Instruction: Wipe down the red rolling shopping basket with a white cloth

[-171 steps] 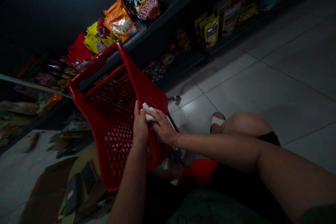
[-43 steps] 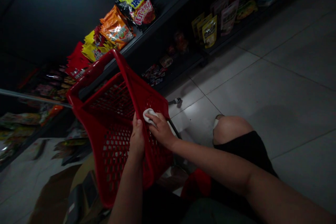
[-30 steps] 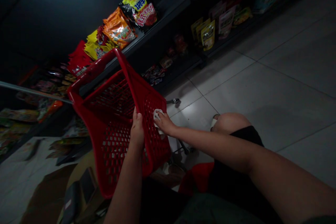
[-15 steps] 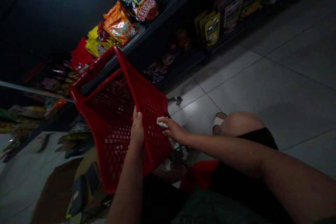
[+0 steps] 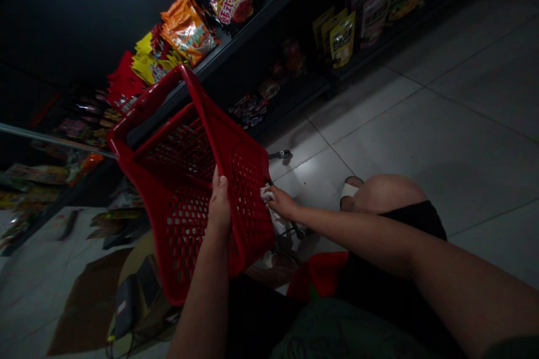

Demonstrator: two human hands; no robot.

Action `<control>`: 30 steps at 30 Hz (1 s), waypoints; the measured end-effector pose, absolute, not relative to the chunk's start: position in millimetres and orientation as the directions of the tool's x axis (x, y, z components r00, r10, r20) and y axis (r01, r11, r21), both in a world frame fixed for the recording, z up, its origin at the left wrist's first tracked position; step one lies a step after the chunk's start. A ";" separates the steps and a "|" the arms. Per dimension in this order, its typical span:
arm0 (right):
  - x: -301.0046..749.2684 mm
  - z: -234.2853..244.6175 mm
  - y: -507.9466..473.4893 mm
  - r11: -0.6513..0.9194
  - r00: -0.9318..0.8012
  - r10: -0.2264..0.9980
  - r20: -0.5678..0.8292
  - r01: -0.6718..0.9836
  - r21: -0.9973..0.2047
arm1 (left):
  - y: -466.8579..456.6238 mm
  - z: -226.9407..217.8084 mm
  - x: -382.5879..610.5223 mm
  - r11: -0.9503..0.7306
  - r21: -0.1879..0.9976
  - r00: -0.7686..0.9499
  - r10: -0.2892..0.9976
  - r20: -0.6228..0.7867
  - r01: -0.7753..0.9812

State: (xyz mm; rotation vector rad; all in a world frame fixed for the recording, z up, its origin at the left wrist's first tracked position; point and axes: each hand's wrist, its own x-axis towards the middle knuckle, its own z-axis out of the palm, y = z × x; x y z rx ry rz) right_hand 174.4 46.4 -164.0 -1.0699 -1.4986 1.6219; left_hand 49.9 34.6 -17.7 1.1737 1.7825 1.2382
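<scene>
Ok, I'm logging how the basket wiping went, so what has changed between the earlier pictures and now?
The right hand has moved the white wipe away from the left hand, across the side wall of the red plastic shopping basket to its outer edge. The left hand still grips that wall, and the basket stays tilted, about where it was.

Beyond the fingers (image 5: 275,199), a dark metal shelf (image 5: 263,5) runs away up the view, carrying orange, yellow and red snack bags (image 5: 187,28) propped in a row. A lower shelf (image 5: 295,92) holds small packets (image 5: 248,112), with foil pouches (image 5: 342,39) farther right. Pale tile floor (image 5: 421,140) spreads right of the fingers; below and left of them, flattened cardboard (image 5: 88,303) lies on it, with a dark object (image 5: 126,305) too dim to name.
</scene>
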 end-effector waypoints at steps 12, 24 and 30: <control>201.6 -95.0 -1.9 0.129 -0.685 0.670 0.287 -0.273 -0.953 | 32.9 -17.7 45.1 0.144 0.936 -0.363 0.931 -0.019 0.320; 205.9 -89.6 4.2 0.522 -0.703 0.561 0.437 -0.110 -0.846 | 30.5 -12.0 48.3 0.151 0.921 -0.359 0.933 -0.013 0.360; 210.9 -103.5 17.0 0.482 -0.746 0.549 0.377 -0.085 -0.872 | 29.1 -14.7 47.3 0.137 0.935 -0.333 0.943 -0.021 0.327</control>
